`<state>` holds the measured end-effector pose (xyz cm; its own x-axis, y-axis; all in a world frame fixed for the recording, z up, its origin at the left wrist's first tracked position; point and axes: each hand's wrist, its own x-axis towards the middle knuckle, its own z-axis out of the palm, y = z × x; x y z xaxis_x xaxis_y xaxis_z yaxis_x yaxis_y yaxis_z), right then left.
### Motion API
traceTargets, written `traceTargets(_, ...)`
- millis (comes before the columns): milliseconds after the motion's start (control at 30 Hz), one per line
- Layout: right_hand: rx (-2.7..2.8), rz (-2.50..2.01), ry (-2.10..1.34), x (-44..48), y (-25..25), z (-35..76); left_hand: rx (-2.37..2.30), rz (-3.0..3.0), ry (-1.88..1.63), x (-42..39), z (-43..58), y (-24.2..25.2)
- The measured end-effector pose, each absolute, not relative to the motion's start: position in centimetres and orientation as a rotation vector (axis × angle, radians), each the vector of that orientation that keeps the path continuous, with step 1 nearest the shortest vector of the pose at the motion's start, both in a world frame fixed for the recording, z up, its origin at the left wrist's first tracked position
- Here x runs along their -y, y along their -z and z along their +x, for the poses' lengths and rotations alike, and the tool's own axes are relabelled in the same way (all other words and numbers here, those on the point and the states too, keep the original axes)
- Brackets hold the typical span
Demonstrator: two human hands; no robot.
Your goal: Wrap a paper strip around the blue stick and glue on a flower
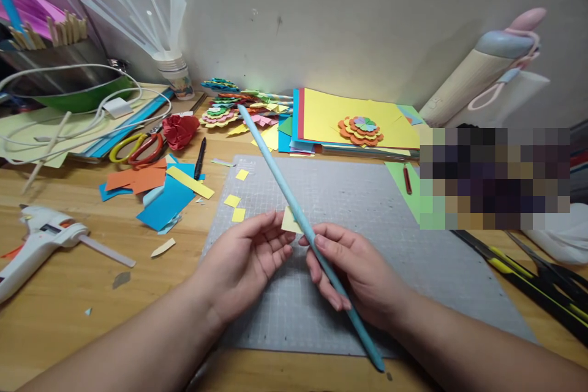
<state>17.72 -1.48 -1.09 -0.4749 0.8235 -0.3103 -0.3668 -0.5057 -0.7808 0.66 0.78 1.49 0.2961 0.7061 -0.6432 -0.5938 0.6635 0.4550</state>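
A long light-blue rod [275, 173], which looks like rolled paper, slants across the grey cutting mat [367, 196]. My right hand [351, 263] is closed around its lower half, thumb on top and fingers beneath. Just left of the rod, my left hand [252, 251] is palm up with its fingers curled, pinching a small pale yellow paper piece [289, 220] by its left edge. That piece lies against the rod and is partly hidden by it. Several small yellow paper squares [238, 215] rest on the mat's left side.
At left lie a hot glue gun [46, 236], blue paper scraps [172, 199], scissors [138, 150] and a red paper flower [180, 131]. Coloured paper sheets [321, 107] with a layered paper flower [361, 130] sit behind the mat. Black scissors [551, 272] lie at right, near a pixelated area.
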Motion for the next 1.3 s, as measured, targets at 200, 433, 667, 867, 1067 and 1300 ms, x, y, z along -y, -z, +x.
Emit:
traceTargets(200, 0.707, -0.748, -2.177, 1.7, 0.6, 17.8, -0.762, 0.422, -0.909, -0.5, 0.8, -0.7)
traceTargets(433, 0.663, -0.660, -2.295, 2.0, 0.4, 17.7, -0.823, 0.622, -0.930, -0.2, 1.0, -0.2)
traceTargets(667, 0.707, -0.725, -2.263, 2.2, 0.7, 17.6, -0.971, 0.690, -1.003, -0.3, 1.0, 0.5)
traceTargets(867, 0.750, -0.776, -2.220, 2.3, 0.6, 17.5, -1.093, 0.809, -1.021, -0.3, 0.9, 0.3)
traceTargets(1067, 0.709, -0.727, -2.295, 2.3, 0.6, 17.8, -1.098, 0.998, -0.982, -0.2, 0.8, -0.2)
traceTargets(1300, 0.884, -0.842, -2.167, 2.7, 0.2, 17.5, -0.931, 0.900, -0.982, 0.1, 0.7, -0.4)
